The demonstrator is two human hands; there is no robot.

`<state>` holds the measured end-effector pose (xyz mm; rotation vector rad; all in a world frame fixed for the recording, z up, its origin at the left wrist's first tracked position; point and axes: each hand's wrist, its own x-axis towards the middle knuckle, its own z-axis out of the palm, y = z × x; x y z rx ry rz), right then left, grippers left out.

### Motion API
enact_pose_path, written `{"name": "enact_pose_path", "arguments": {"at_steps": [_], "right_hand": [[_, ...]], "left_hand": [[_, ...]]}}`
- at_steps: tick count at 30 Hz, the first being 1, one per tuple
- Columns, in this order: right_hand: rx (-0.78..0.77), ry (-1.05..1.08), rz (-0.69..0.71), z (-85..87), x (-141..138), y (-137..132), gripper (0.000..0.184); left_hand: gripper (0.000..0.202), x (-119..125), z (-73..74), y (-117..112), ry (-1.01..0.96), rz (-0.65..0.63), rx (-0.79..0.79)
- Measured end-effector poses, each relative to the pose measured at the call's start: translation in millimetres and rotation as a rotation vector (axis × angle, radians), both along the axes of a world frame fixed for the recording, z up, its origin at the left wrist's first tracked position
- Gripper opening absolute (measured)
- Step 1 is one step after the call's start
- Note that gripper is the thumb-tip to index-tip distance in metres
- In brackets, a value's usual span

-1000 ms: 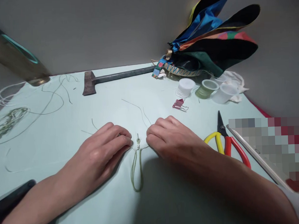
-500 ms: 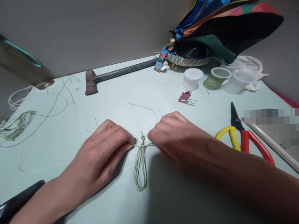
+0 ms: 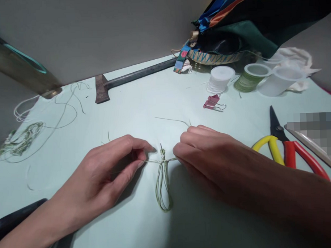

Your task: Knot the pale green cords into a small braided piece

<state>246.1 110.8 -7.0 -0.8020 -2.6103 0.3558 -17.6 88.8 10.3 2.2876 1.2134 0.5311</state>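
A knotted bundle of thin green cord (image 3: 163, 185) lies on the pale tabletop between my hands, its long loops hanging toward me. A small knot and a short pin-like tip stand at its upper end. On the left, my left hand (image 3: 112, 169) pinches a cord strand leading out from the knot, its index finger lifted away from the thumb. My right hand (image 3: 201, 151) is closed on the strand at the other side, fingertips tucked underneath and hidden. Beyond the right knuckles a loose cord end trails over the table.
A hammer (image 3: 142, 74) lies at the back. A white spool (image 3: 220, 80), a green spool (image 3: 249, 79) and a pink binder clip (image 3: 212, 101) sit back right. Cutters (image 3: 278, 129) with yellow and red handles lie right. Tangled cord (image 3: 22, 138) is at left; colourful fabric (image 3: 246, 30) stands behind.
Both hands have moved a little apart, drawing the side strands out longer. My left index finger has lifted from the thumb. The whole view has shifted slightly.
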Motion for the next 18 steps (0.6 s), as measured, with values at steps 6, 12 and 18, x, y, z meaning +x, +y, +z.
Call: {"name": "enact_pose_path", "arguments": {"at_steps": [6, 12, 18], "right_hand": [[-0.04, 0.039, 0.019, 2.0, -0.9, -2.5, 0.035], [-0.06, 0.071, 0.03, 1.4, -0.7, -3.6, 0.035], [-0.088, 0.076, 0.017, 2.0, -3.4, -0.9, 0.039]], "left_hand": [[0.018, 0.8, 2.4, 0.1, -0.018, 0.009, 0.005], [0.021, 0.7, 0.0, 3.7, -0.016, -0.005, 0.05], [0.02, -0.3, -3.3, 4.7, 0.003, 0.016, 0.079]]}}
